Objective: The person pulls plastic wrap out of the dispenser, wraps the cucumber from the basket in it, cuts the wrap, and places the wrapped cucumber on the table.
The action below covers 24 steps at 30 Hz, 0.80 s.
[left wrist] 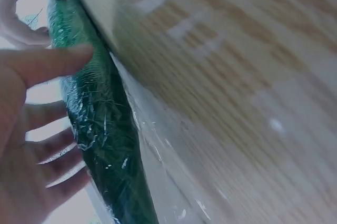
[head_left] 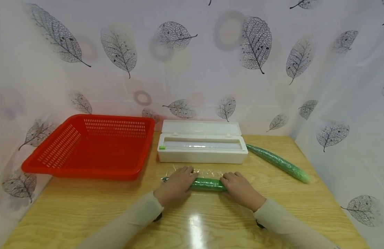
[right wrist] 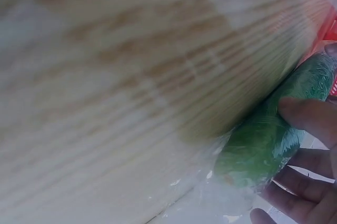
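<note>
A green cucumber (head_left: pixel 208 184) in clear plastic wrap lies crosswise on the table in front of me. My left hand (head_left: pixel 177 185) grips its left part, thumb on the near side and fingers on the far side. Toward the other end, my right hand (head_left: pixel 241 189) holds it in the same manner. Crinkled film covers the cucumber's skin (left wrist: pixel 108 108) in the left wrist view. Loose plastic wrap (head_left: pixel 210 173) spreads on the table just beyond it. In the right wrist view, film extends past the cucumber's rounded end (right wrist: pixel 242 163).
A white cling film dispenser (head_left: pixel 202 157) stands behind the hands, lid raised, with a roll inside. To its right lies another wrapped cucumber (head_left: pixel 279 163), slanting. The red plastic basket (head_left: pixel 141 155) sits at the left. A leaf-patterned curtain (head_left: pixel 198 76) hangs behind the table (head_left: pixel 95 207).
</note>
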### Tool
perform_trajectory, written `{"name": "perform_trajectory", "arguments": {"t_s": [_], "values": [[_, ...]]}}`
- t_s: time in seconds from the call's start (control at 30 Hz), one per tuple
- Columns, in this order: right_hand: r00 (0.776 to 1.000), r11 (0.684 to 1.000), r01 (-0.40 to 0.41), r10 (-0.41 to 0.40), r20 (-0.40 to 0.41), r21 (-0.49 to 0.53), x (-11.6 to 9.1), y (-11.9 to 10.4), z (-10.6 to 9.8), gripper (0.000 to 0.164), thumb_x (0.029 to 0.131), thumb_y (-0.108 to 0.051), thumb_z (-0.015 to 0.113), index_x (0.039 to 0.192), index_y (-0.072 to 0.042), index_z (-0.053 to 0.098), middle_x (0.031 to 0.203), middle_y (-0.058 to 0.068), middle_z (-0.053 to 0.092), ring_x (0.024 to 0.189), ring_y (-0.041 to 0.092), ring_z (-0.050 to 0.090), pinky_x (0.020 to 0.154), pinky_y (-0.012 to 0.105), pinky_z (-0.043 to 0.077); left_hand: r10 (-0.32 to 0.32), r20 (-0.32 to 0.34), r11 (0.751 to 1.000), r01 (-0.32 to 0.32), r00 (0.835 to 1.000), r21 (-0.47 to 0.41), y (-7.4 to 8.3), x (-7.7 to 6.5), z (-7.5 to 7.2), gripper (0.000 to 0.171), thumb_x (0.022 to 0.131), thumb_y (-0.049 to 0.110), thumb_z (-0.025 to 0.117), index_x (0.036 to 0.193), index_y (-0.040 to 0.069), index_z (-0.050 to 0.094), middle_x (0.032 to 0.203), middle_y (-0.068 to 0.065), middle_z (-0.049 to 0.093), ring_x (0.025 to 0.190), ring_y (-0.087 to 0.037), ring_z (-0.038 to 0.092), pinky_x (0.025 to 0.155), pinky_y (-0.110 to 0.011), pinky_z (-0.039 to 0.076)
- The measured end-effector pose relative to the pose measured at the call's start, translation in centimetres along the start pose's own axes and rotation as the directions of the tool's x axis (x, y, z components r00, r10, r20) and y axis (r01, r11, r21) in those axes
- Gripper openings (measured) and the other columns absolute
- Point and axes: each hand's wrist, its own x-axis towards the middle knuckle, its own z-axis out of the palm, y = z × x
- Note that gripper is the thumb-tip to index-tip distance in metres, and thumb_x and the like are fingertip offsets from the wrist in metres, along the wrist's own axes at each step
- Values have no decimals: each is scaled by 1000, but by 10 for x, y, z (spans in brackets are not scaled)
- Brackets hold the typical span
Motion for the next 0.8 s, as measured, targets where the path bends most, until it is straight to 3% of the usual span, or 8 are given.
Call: {"name": "perform_trajectory", "arguments": {"t_s": [0.13,0.27,0.43,0.63,0.8], "values": [[1000,999,6,-7,-25,-36,1,0,2,41,69,-34,81,97,-8,64,95,4,65,83,18,59,72,35,47,34,-133,992,-18,991,123,2,1,2,37,82,19,65,117,12,57,109,-2,59,103,-18,55,94,-36,46],[999,997,7,-11,-51,-74,1,1,5,44,68,-36,82,98,-8,65,97,5,63,85,19,58,74,37,47,61,-188,976,-19,980,219,4,2,2,31,82,17,61,113,12,61,104,-1,64,97,-17,58,89,-34,48],[998,994,-8,1,-63,-106,0,-1,7,46,70,-36,80,102,-6,66,98,6,57,85,21,54,73,37,46,63,-206,971,-12,976,239,6,3,1,28,82,15,60,109,12,63,99,-1,65,92,-16,60,83,-32,50],[998,995,-37,31,-61,-96,0,-4,6,55,74,-33,78,117,-3,61,99,9,60,88,22,58,74,37,48,22,-177,982,12,984,189,7,4,1,30,82,14,60,112,11,61,101,-3,64,92,-18,61,81,-33,52],[994,996,-30,21,-111,-83,2,-5,5,47,72,-27,79,108,-6,59,93,6,62,82,20,60,70,34,48,4,-171,986,25,985,163,7,4,1,26,83,13,59,109,8,62,98,-4,64,89,-18,61,78,-31,53]]}}
